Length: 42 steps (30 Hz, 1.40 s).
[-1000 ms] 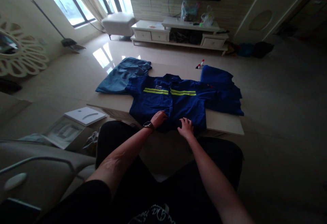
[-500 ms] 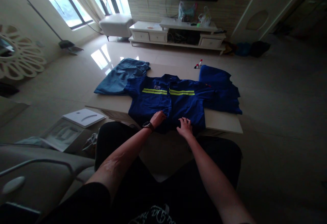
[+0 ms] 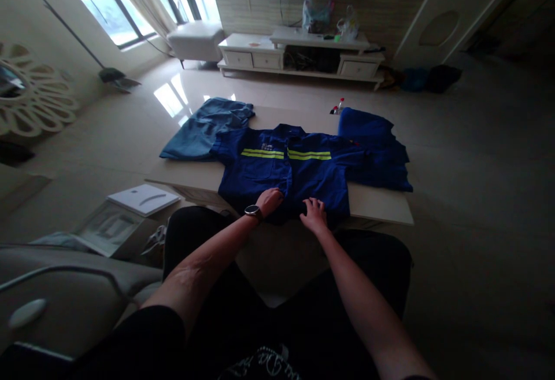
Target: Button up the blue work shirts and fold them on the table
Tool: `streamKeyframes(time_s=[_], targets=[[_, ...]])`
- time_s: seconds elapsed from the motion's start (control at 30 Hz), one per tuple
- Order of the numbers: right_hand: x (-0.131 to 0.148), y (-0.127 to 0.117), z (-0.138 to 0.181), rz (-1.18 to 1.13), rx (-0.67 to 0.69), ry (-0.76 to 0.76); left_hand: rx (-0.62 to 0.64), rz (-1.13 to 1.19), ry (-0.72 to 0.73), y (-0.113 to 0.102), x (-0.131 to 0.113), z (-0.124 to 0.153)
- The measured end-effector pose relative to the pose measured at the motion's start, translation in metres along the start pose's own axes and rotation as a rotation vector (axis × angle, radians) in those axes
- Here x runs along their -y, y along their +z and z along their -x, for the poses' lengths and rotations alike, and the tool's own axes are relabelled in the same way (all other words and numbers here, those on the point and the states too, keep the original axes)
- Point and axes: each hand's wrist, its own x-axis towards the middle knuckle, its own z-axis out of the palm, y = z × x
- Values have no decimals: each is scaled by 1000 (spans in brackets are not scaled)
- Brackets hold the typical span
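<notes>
A dark blue work jacket [image 3: 254, 173] with yellow-green stripes across the chest lies front up on the table, its collar pointing away from me. My left hand [image 3: 269, 199], with a watch on the wrist, is closed on the jacket's front opening near the lower edge; its fingertips are partly hidden. To its right, my right hand [image 3: 314, 214] rests on the lower part of the jacket with fingers spread. The jacket's left-side sleeve overlaps a grey-blue folded garment [image 3: 203, 128]. Its other sleeve lies against a brighter blue garment [image 3: 368, 128].
The pale table [image 3: 381, 205] stands just in front of my knees. Red-capped bottles [image 3: 341, 104] show behind its far edge. A white box [image 3: 143, 199] is at the lower left. Beyond the floor stand a white TV cabinet [image 3: 251, 49] and a padded bench [image 3: 197, 40].
My view has shifted very slightly. Both hands stay in nearly the same place on the jacket, and the garments have not visibly moved.
</notes>
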Motion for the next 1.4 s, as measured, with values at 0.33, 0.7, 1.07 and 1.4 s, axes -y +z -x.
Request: streamKeyframes(time_s=[0.33,0.7,1.07,1.4], targets=[[1,-4,3,-6,0,-10,47,25,-10,-10,4,-9],[0,-3,3,-13,-5,-13,154,25,40,-21,3,-21],[14,-8,10,65,-123,-185,115,31,90,-17,15,-10],[42,0,11,176,72,-400,144,8,150,-19,17,-7]])
